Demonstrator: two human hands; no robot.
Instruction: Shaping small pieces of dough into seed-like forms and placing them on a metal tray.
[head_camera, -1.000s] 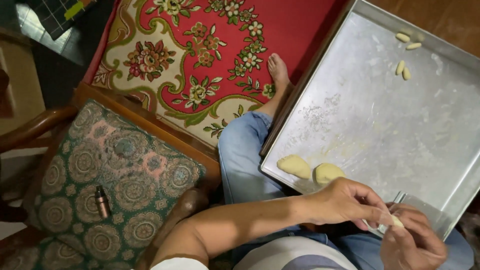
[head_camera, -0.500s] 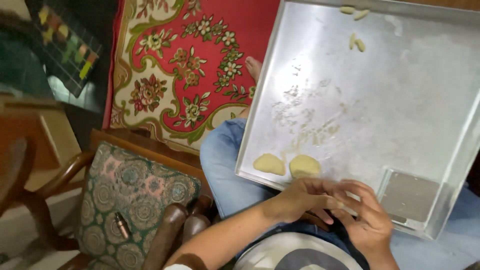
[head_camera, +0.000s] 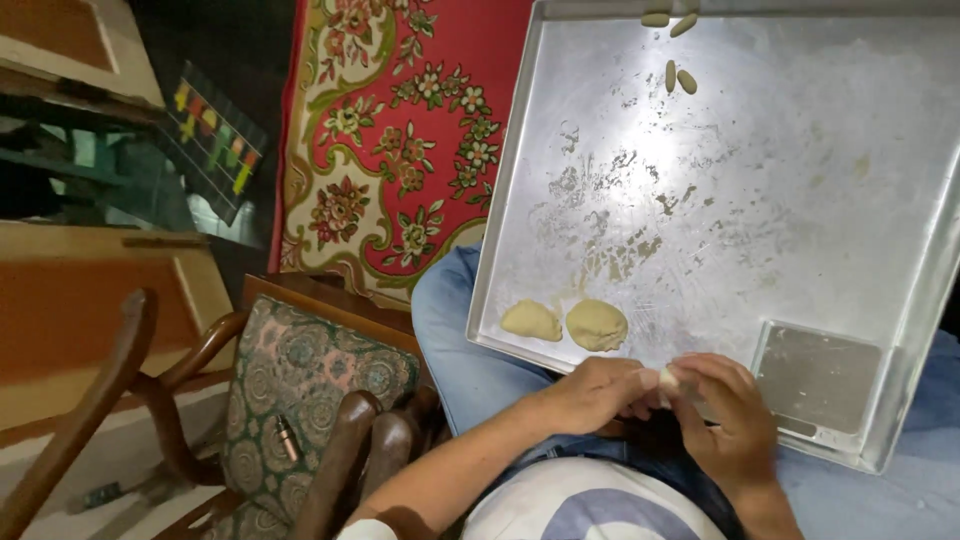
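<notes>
Pale dough piece (head_camera: 668, 379): pinched between your left hand (head_camera: 592, 392) and right hand (head_camera: 728, 420), which meet over the tray's (head_camera: 800, 200) near rim. Both hands equally near. Two dough lumps (head_camera: 565, 322) lie just beyond your left hand, side by side.

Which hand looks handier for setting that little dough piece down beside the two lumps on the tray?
Probably the left hand: it pinches the dough piece and sits just below the two lumps; the right hand is farther.

metal tray (head_camera: 800, 200), dough lumps (head_camera: 565, 323), flat metal plate (head_camera: 815, 375)
</notes>
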